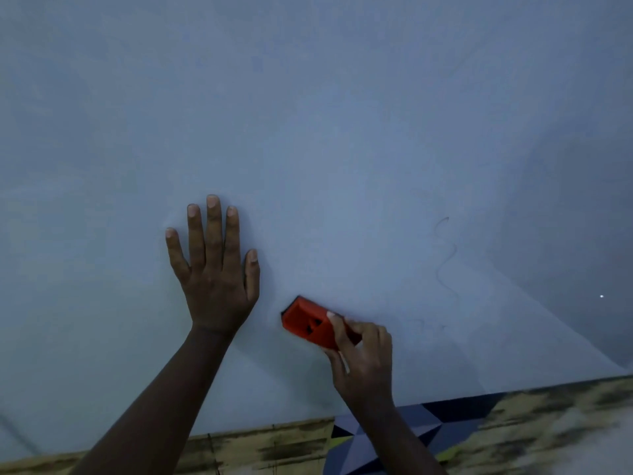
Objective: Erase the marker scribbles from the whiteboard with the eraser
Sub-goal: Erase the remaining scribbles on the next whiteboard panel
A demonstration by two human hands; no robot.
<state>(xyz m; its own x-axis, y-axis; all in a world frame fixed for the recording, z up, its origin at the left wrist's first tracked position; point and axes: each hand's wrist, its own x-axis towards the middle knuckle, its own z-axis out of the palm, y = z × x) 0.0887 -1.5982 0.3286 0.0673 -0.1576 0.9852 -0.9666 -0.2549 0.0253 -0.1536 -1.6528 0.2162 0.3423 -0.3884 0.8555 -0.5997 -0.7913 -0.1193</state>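
Fingers [337, 332] of your right hand [363, 358] are pinching the red eraser [308, 323] against the whiteboard [308, 132], while your left hand [214, 269] is lying flat, fingers straight, likely steadying it, with a faint scribble [447, 258] remaining

1. The left hand [215, 269] lies flat on the whiteboard [308, 114].
2. The eraser [313, 323] sits on the board just right of it, held by the right hand [363, 358].
3. A marker scribble [445, 258] lies further right, apart from the eraser.
4. A patterned mat [387, 437] lies below the board's near edge.
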